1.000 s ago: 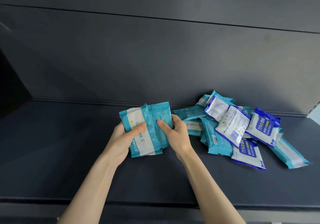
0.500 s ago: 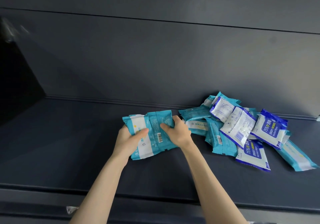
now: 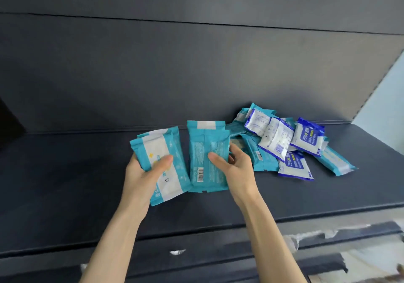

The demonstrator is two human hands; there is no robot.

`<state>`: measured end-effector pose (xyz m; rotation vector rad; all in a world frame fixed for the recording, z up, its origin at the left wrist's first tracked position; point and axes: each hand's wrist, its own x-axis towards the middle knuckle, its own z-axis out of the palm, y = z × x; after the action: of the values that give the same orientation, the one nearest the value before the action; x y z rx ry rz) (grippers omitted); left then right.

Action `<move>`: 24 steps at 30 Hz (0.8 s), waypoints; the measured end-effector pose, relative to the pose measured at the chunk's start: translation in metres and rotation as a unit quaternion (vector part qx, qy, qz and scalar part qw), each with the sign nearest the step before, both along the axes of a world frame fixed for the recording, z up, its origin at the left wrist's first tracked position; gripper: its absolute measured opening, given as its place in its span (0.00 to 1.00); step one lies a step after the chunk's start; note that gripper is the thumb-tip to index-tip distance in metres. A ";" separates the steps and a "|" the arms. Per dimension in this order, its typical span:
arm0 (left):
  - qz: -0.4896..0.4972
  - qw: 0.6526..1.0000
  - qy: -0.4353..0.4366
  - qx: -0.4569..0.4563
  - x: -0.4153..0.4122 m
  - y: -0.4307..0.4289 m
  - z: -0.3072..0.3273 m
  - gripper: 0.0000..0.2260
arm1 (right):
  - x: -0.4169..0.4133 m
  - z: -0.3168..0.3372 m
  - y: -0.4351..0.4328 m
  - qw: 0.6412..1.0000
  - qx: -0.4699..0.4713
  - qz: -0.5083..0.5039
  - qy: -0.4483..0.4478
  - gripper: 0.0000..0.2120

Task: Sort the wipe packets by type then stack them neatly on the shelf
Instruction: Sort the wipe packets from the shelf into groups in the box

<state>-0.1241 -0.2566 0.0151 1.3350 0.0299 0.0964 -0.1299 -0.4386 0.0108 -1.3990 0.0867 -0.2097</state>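
My left hand (image 3: 144,173) grips a teal packet with a white front panel (image 3: 162,162), and more teal edges show behind it. My right hand (image 3: 235,169) holds a second teal packet (image 3: 206,151) upright, back side with barcode facing me. The two packets sit side by side, slightly apart, above the dark shelf (image 3: 65,184). To the right lies a loose pile: several teal packets (image 3: 261,160) mixed with blue-and-white packets marked 75% (image 3: 307,139), some face down (image 3: 275,140). One teal packet (image 3: 334,160) sticks out at the pile's far right.
The shelf's dark back wall (image 3: 196,75) rises just behind the pile. The shelf's front lip (image 3: 196,232) runs below my forearms. A pale wall (image 3: 384,99) shows past the shelf's right end. Bare shelf surface stretches to the left of my hands.
The teal packets that both hands held together as one bunch are now split: one in each hand, pulled apart and lifted. The camera view has shifted leftward.
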 end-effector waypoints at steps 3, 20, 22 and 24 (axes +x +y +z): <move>-0.070 0.997 -0.002 0.009 -0.025 0.006 0.004 0.12 | -0.050 -0.003 0.005 0.997 0.061 -0.048 -0.015 0.15; -0.522 0.841 0.066 0.127 -0.261 -0.034 -0.075 0.09 | -0.415 -0.092 0.078 0.854 -0.013 -0.515 0.073 0.09; -0.567 0.809 0.082 0.131 -0.299 -0.045 -0.082 0.06 | -0.457 -0.100 0.080 0.829 -0.002 -0.552 0.085 0.10; -0.601 0.781 0.095 0.140 -0.337 -0.054 -0.093 0.07 | -0.499 -0.107 0.084 0.811 0.018 -0.578 0.092 0.07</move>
<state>-0.4610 -0.3103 -0.0777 1.4318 -0.6927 -1.1672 -0.6289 -0.3544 -0.0962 -1.1586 1.1160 -1.0730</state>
